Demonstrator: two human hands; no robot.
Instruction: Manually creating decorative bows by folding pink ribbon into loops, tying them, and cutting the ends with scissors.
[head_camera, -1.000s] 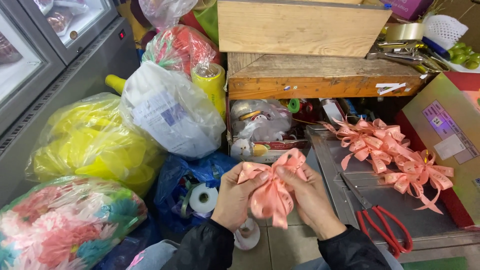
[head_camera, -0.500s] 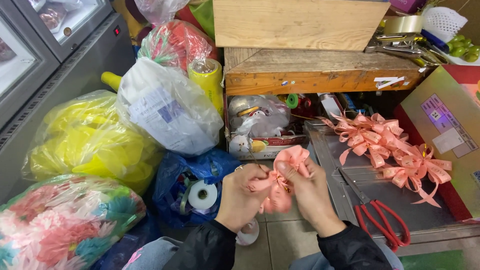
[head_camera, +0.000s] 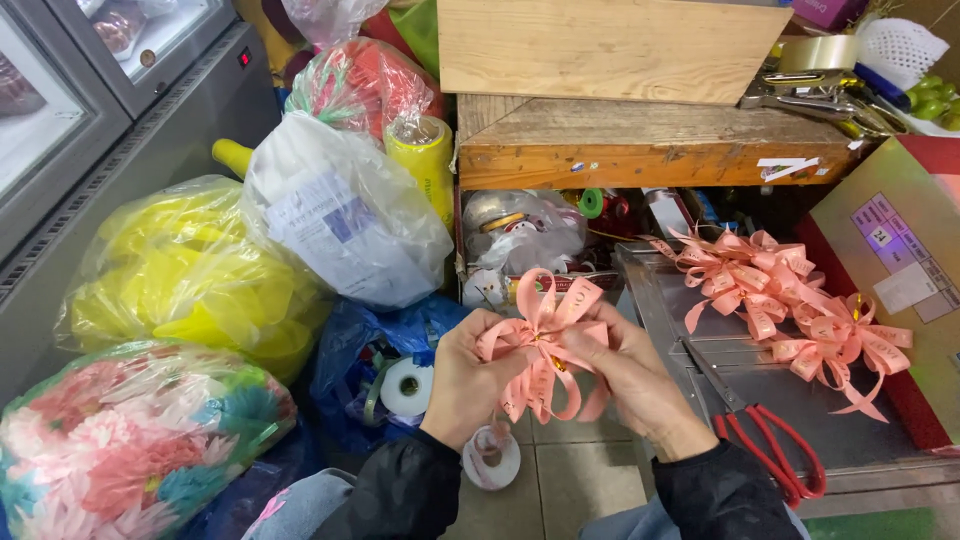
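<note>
Both our hands meet low in the middle of the view. Left hand (head_camera: 468, 375) pinches the left loops of the pink ribbon bow (head_camera: 543, 340), thumb on top, fingers curled beneath. Right hand (head_camera: 630, 372) closes on the right side, fingertips pressed at the knot where a gold tie glints.

Change over the last second: the ribbon was a bunched, drooping wad between our palms; half a second ago it was drawn tight and small; now the loops stand fanned out, upward and sideways. We judge the bow has gone from gathering to shaping, with the centre already cinched and the loops being spread.

The bow itself: salmon-pink flat ribbon with faint printed marks, several rounded loops on top, two or three tails hanging below our fingers. It is held in the air above the tiled floor, just off the near left corner of the metal tray (head_camera: 760, 420), touching nothing but our hands.

Outward: a pile of finished pink bows (head_camera: 790, 310) lies on the tray toward its far and right edges. Red-handled scissors (head_camera: 770, 455) rest at the tray's near edge. A white ribbon spool (head_camera: 408, 385) sits left of our left hand, by blue bags. Behind, a wooden shelf (head_camera: 640, 150); to the left, yellow and clear plastic sacks.
</note>
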